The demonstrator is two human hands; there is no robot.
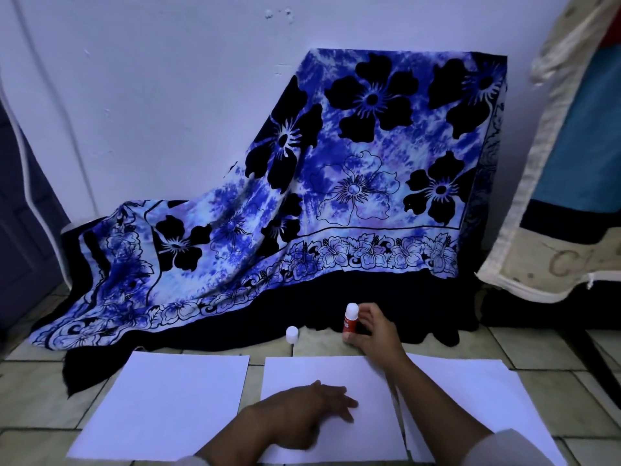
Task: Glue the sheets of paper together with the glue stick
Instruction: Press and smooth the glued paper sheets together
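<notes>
Three sheets of paper, all white, flat, smooth and rectangular, side by side on the tiled floor (40,405).

- Left sheet (164,405): beside the left hand (312,412) on its outer side, apart from it and from the middle sheet.
- Middle sheet (336,375): directly under the left hand. Palm down, fingers straight and loosely spread, resting on the paper.
- Right sheet (470,398): on the outer side of the right forearm, partly covered by it. Overlap with the middle sheet not discernible.

One glue stick (349,317): cylindrical, red body, rounded white top, upright. Held in the right hand (373,331), with fingers and thumb curled round the red body, beyond the far edge of the middle sheet.

One small white cylinder (292,334): upright on the floor, left of the right hand, apart from it, just beyond the middle sheet.

One draped cloth (336,179): soft, folded, blue-and-white with black flowers, beyond both hands, against a plain white wall (151,79).
</notes>
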